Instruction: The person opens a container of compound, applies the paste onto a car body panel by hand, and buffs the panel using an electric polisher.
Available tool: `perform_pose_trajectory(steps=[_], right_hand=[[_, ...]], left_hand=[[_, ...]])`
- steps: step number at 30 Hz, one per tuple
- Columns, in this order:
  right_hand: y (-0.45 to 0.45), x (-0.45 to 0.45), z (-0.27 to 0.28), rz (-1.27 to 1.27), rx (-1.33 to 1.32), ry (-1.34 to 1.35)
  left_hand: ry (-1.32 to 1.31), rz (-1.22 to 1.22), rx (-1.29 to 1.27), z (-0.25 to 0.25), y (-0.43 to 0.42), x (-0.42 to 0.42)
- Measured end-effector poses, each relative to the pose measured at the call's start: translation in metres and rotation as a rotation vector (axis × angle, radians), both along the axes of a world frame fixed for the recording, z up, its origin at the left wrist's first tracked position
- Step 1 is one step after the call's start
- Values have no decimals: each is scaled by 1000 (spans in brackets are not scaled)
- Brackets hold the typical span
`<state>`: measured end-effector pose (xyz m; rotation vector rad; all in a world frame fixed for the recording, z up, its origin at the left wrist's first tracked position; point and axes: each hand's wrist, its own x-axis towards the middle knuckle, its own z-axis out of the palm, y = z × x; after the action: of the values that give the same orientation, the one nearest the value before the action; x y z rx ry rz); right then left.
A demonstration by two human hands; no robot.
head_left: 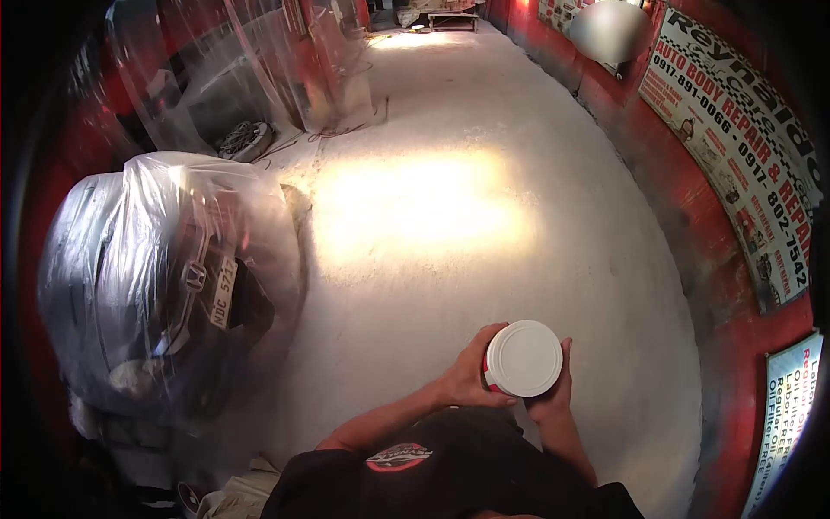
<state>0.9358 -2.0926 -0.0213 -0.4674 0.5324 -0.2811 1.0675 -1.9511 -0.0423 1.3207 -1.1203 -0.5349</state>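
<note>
Between my two hands is a round tub [524, 359] with a flat white lid facing up. A bit of red shows on its side near my left fingers. My left hand [473, 370] wraps around the tub's left side, thumb and fingers pressed to the wall. On the other side, my right hand [555, 385] grips the tub's right and lower edge, partly hidden by the lid. The tub is held in front of my black shirt [467, 471], above the floor.
A car [173, 285] under clear plastic sheeting stands at the left. More plastic sheets [259, 69] hang behind it, with coiled hose or cable [246, 138] nearby. Pale concrete floor [588, 216] runs ahead, brightly lit mid-way. A red wall with a printed banner [735, 147] lines the right.
</note>
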Motion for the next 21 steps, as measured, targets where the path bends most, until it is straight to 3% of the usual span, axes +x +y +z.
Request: perform_pose_trajectory(steps=[5, 11, 13, 16, 21], right_hand=[[-132, 156, 8, 225, -315, -64], [-253, 360, 86, 474, -1096, -218], [-291, 433, 80, 570, -1450, -341], [-323, 548, 74, 517, -1672, -342], [-402, 731, 65, 365, -1729, -313]], left_hand=[[9, 146, -2, 7, -108, 150], [112, 310, -28, 39, -188, 328], [158, 351, 9, 34, -215, 386], [211, 355, -17, 26, -261, 485], [109, 285, 0, 19, -347, 677]])
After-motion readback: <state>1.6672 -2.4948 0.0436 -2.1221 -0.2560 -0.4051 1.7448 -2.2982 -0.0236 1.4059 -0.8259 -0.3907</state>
